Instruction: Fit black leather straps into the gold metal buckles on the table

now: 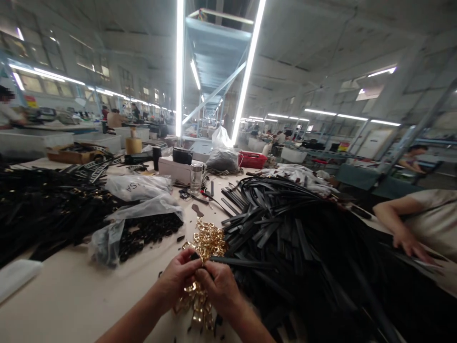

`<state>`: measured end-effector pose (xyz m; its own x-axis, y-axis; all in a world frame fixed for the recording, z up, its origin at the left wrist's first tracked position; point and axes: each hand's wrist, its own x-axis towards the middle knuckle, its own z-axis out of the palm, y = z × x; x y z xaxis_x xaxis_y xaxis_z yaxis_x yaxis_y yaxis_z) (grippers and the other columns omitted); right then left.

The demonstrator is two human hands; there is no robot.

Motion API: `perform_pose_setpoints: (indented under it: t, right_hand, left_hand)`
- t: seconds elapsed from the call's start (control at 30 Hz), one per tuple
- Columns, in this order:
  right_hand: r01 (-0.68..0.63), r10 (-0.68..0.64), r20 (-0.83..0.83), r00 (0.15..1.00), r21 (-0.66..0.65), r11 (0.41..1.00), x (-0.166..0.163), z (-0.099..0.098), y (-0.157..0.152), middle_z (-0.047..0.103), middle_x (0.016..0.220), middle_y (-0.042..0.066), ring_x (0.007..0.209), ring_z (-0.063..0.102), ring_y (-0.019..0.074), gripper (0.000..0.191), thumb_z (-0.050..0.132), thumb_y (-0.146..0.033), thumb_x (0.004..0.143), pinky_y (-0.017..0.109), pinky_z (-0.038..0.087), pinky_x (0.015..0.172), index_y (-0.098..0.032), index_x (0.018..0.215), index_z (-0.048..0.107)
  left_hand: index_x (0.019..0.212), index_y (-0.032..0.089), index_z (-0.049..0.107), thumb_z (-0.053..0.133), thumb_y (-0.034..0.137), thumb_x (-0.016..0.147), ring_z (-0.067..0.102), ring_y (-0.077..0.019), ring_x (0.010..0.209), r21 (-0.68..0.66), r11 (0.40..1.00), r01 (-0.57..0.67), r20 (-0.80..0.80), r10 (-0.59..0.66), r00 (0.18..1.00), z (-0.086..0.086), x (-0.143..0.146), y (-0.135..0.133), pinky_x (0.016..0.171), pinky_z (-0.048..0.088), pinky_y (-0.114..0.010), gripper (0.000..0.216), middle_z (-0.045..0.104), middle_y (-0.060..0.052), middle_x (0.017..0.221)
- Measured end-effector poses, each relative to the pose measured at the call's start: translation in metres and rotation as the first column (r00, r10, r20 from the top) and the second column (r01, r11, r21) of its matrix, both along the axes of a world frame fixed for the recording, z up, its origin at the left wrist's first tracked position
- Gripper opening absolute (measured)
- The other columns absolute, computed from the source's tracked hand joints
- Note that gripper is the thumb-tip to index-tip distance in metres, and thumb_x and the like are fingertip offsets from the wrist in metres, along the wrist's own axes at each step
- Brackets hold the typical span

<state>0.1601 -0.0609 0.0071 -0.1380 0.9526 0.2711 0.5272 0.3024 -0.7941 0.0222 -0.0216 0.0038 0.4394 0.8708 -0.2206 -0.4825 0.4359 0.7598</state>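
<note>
My left hand and my right hand meet at the near edge of a beige table, fingertips pinched together on a black strap that runs off to the right. What my left fingers pinch beside it is too small to tell. A heap of gold metal buckles lies just beyond and under both hands. A large pile of black straps fills the table's right side.
A clear plastic bag of small black parts lies left of the buckles, with dark strap heaps further left. A glass jar, boxes and bags stand at the back. A co-worker's hand rests on the straps at right.
</note>
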Motion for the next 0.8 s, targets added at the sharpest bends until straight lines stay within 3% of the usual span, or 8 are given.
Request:
perform_pose_setpoints:
  t: [0.27,0.43,0.6,0.8]
  right_hand:
    - [-0.039,0.023,-0.148,0.989,-0.106,0.994,0.004,0.008,0.000,0.040,0.057,-0.005,0.054,0.036,0.0088,0.043,0.043,-0.048,0.091,0.021,0.027,0.051,-0.016,0.062,0.050]
    - [-0.017,0.011,-0.085,0.996,-0.069,0.997,0.011,0.017,-0.002,0.038,0.056,-0.004,0.055,0.036,0.0095,0.045,0.043,-0.047,0.091,0.022,0.028,0.052,-0.017,0.058,0.047]
    - [-0.049,0.040,-0.095,0.995,-0.097,0.994,0.020,0.023,0.000,0.049,0.062,-0.003,0.058,0.045,0.0111,0.030,0.045,-0.040,0.089,0.021,0.034,0.055,-0.017,0.074,0.058]
    - [0.060,-0.061,-0.026,0.998,-0.056,0.997,0.019,0.014,0.005,0.047,0.056,-0.004,0.054,0.043,0.0107,0.028,0.044,-0.032,0.088,0.021,0.033,0.053,-0.019,0.065,0.053]
  left_hand:
    - [0.074,0.013,0.064,0.082,0.027,0.060,0.056,-0.0080,0.053,0.090,0.996,-0.010,-0.035,0.014,0.999,0.020,-0.003,-0.006,0.054,0.044,-0.018,0.026,0.062,0.000,0.062]
    - [0.075,0.012,0.066,0.083,0.026,0.059,0.059,-0.0094,0.056,0.141,0.987,0.075,-0.143,-0.055,0.988,0.029,-0.004,-0.001,0.056,0.046,-0.020,0.028,0.065,-0.002,0.066]
    - [0.074,0.012,0.064,0.082,0.028,0.062,0.059,-0.0072,0.055,0.057,0.998,-0.017,-0.083,0.021,0.996,0.018,-0.003,0.009,0.055,0.047,-0.017,0.027,0.066,-0.002,0.070]
    - [0.082,0.012,0.063,0.079,0.023,0.067,0.058,-0.0042,0.051,-0.096,0.992,-0.076,-0.003,0.076,0.997,0.001,-0.004,0.010,0.049,0.046,-0.012,0.024,0.066,-0.001,0.073]
